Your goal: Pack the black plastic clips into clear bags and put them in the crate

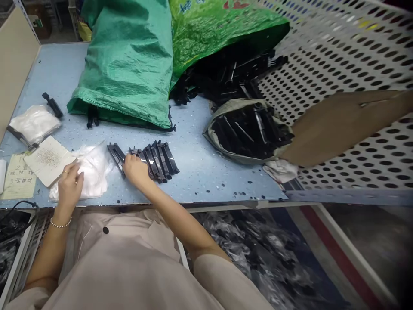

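My left hand (69,183), with a ring and a beaded bracelet, is over the left edge of a stack of clear plastic bags (93,170); its fingers are bent and apart, with nothing visible between them. Beside it lies a white square pad (50,159) with small grains on it. My right hand (136,170) is closed on a black plastic part at the left end of a row of similar parts (163,161). Another slim black part (116,157) lies just left of that hand.
Green sacks (125,60) stand at the back, one spilling black parts (226,77). An open grey-brown bag (248,129) of black parts is at the right, by a perforated panel (355,64). Wrapped plastic bags (35,122) and a handwritten note (19,178) lie at the left.
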`<move>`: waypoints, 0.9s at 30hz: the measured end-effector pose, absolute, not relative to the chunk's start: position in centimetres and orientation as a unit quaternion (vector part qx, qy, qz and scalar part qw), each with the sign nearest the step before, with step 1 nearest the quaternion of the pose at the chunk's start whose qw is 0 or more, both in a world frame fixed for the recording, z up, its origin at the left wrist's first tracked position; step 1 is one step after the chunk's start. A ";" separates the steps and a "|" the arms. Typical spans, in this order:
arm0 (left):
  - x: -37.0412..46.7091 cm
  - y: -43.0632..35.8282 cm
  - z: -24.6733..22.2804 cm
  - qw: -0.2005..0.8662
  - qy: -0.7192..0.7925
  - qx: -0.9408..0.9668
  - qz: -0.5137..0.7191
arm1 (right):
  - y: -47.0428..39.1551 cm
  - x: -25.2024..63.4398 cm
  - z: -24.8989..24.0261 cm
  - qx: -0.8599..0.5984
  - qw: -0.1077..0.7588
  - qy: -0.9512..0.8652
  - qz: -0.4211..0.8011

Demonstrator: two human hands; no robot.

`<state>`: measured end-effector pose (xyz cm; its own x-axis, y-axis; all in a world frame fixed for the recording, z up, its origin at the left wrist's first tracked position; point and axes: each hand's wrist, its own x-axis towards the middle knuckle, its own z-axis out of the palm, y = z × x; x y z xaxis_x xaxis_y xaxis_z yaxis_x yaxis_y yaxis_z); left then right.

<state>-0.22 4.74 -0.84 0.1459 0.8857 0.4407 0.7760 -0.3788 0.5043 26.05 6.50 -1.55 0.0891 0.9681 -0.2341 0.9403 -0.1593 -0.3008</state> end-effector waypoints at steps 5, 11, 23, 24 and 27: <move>4.2 5.4 -1.4 0.109 0.546 0.755 0.347 | 2.3 29.8 0.6 -0.627 0.333 -0.499 0.496; 9.1 5.7 -2.4 0.233 0.436 0.785 0.375 | -6.2 30.0 2.1 -0.391 0.377 -0.263 0.797; 15.6 -1.7 -5.5 0.113 0.237 0.885 0.385 | -4.8 29.2 -4.5 -0.586 0.616 -0.276 0.449; 15.7 -1.9 -5.5 0.121 0.209 0.893 0.379 | -5.0 30.3 -5.4 -0.602 0.630 -0.261 0.416; 14.1 -1.1 -5.2 0.162 0.187 0.905 0.345 | -7.1 36.8 -7.8 -0.663 0.698 -0.139 0.231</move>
<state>14.09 -1.07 -5.22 0.6918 0.4501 0.5646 0.2261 -0.8776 0.4227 36.76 -7.06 -7.75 0.8542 0.5078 -0.1119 -0.1382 0.0144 -0.9903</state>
